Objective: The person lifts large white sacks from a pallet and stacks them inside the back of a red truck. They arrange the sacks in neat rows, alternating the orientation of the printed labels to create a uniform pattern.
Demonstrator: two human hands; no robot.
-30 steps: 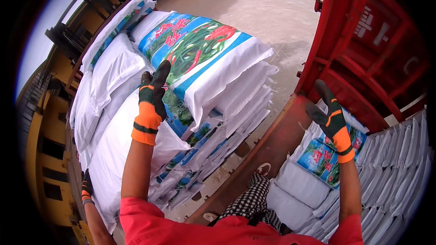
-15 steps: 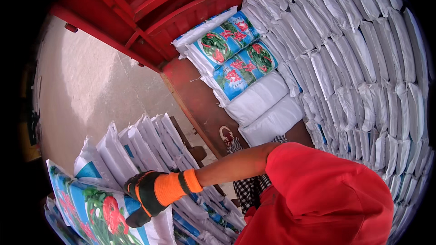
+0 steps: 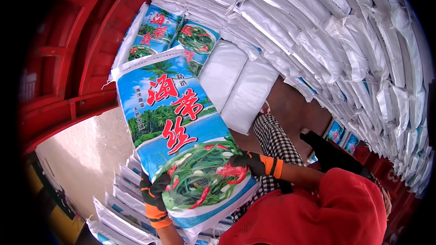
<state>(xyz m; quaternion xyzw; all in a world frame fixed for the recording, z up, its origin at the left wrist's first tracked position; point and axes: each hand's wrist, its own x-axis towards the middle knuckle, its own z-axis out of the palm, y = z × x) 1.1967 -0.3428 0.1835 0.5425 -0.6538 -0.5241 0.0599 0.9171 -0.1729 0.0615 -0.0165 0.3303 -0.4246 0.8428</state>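
Black-and-orange-gloved, my left hand (image 3: 155,194) and right hand (image 3: 255,163) clamped opposite edges of a rectangular blue-and-white woven sack (image 3: 181,122), stretching between and beyond them; plump white pillow-shaped sacks (image 3: 251,94) lay ahead.

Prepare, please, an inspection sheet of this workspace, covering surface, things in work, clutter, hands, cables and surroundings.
Surface: reddish-brown floor, partly covered by bags.
Things in work: blue printed bag, tilted, held in both hands; its underside is hidden.
Clutter: nothing seen besides bags.
Grip, left: left hand, gloved, on the bag's lower left edge.
Grip, right: right hand, gloved, on the bag's lower right edge, partly over the printed face.
Cables: nothing seen.
Surroundings: red metal wall at left; tall stack of white bags at right; two plain white bags lying beyond the held bag; pale ground outside.
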